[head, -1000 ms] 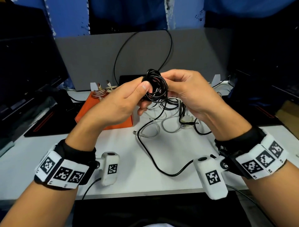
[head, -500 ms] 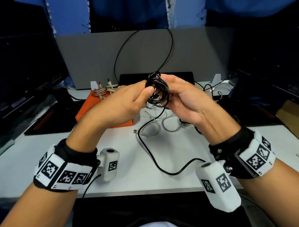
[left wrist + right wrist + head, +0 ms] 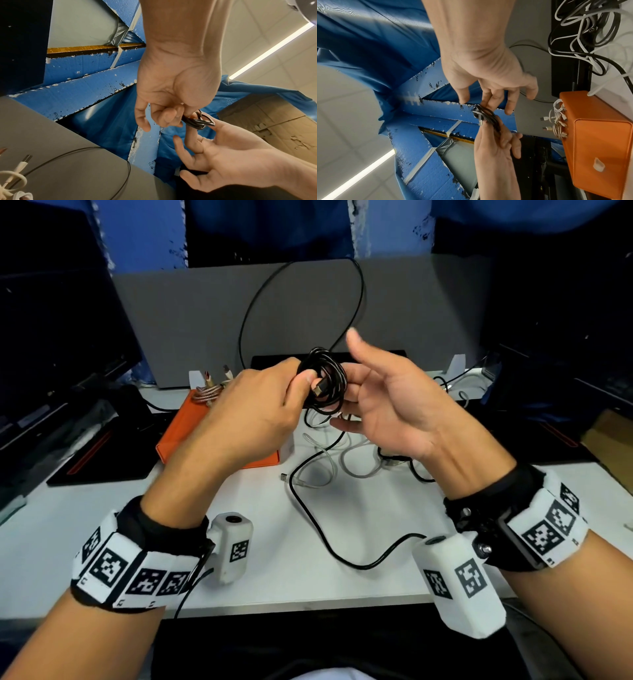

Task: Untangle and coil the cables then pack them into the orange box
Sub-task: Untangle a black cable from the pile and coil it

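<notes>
An office desk: white desktop [image 3: 308, 583], grey partition [image 3: 428, 313], dark monitors [image 3: 51, 344], ceiling strip light [image 3: 267, 52].

Head view looks forward and down at the table [image 3: 308, 583], hands near 12 o'clock. Both wrist views look upward, close along the palms. All three share the black cable coil [image 3: 325, 385].

No readable text, brand, number or label in any view. Only markings: black-and-white square fiducial codes, no letters to make out. They sit on the left wristband [image 3: 133, 573], the right wristband [image 3: 548, 534], the left wrist camera housing [image 3: 233, 549] and the right wrist camera housing [image 3: 459, 583]. Tiny dark marks along the wristband edges, too small to read. Orange box [image 3: 597, 142] shows plain faces, nothing printed. Cardboard cartons [image 3: 267, 121] in the left wrist view have pale patches, not legible.
</notes>
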Motion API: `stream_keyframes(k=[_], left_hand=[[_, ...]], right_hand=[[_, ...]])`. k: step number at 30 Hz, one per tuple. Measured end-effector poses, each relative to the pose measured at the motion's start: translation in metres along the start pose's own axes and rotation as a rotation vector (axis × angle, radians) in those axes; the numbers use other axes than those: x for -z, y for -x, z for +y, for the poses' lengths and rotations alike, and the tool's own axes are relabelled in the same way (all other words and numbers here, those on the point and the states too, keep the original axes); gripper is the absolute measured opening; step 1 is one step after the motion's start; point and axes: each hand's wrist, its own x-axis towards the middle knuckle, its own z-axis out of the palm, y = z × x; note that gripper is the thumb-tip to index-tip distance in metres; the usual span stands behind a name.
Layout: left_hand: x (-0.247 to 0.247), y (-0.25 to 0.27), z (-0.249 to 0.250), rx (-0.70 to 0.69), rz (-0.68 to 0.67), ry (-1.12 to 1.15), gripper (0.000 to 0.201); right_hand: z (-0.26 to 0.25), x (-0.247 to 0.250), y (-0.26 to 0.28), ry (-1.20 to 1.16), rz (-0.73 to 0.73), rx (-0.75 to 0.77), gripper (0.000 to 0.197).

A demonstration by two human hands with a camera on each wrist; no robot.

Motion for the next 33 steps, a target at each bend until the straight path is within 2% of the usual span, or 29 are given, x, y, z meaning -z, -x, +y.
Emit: stream_keyframes(k=[2, 5, 8, 10, 12, 14, 19, 21, 24, 27, 30, 33], left_hand=[[0.0, 0.001, 0.003, -0.002, 0.029, 0.004, 0.035], [-0.001, 0.002, 0.006, -0.018, 0.052, 0.021, 0.031], [-0.004, 0.002, 0.007, -0.001, 0.047, 0.043, 0.032], [-0.004, 0.002, 0.006, -0.002, 0.051, 0.057, 0.033], [-0.004, 0.002, 0.007, -0.006, 0.053, 0.031, 0.033], [-0.005, 0.002, 0.009, 0.003, 0.044, -0.036, 0.031], [-0.005, 0.002, 0.008, 0.037, 0.054, -0.135, 0.033], [-0.003, 0.002, 0.008, 0.055, 0.038, -0.145, 0.036], [-0.002, 0.002, 0.008, 0.071, 0.016, -0.164, 0.042], [-0.004, 0.0, 0.003, 0.08, 0.005, -0.164, 0.043], [0.003, -0.004, -0.009, 0.064, 0.021, -0.082, 0.042], [0.014, -0.005, -0.021, 0.02, -0.04, 0.217, 0.046]], right_hand=[[0.0, 0.001, 0.0, 0.041, -0.003, 0.043, 0.036], [0.005, 0.0, -0.002, 0.155, 0.042, 0.169, 0.013], [0.007, -0.001, -0.004, 0.224, 0.099, 0.275, 0.015], [0.008, -0.001, -0.004, 0.371, 0.166, 0.325, 0.014], [0.01, -0.001, -0.004, 0.616, 0.251, 0.349, 0.01], [0.01, -0.003, -0.002, 0.893, 0.326, 0.329, 0.007], [0.009, -0.02, 0.01, 1.471, 0.493, 0.309, 0.028], [0.009, -0.025, 0.013, 1.632, 0.492, 0.257, 0.03], [0.008, -0.031, 0.017, 1.784, 0.416, 0.177, 0.035], [0.008, -0.024, 0.013, 1.746, 0.346, 0.213, 0.038], [-0.005, 0.0, 0.009, 1.342, 0.218, 0.302, 0.043], [-0.013, 0.018, 0.012, 1.024, 0.109, 0.358, 0.041]])
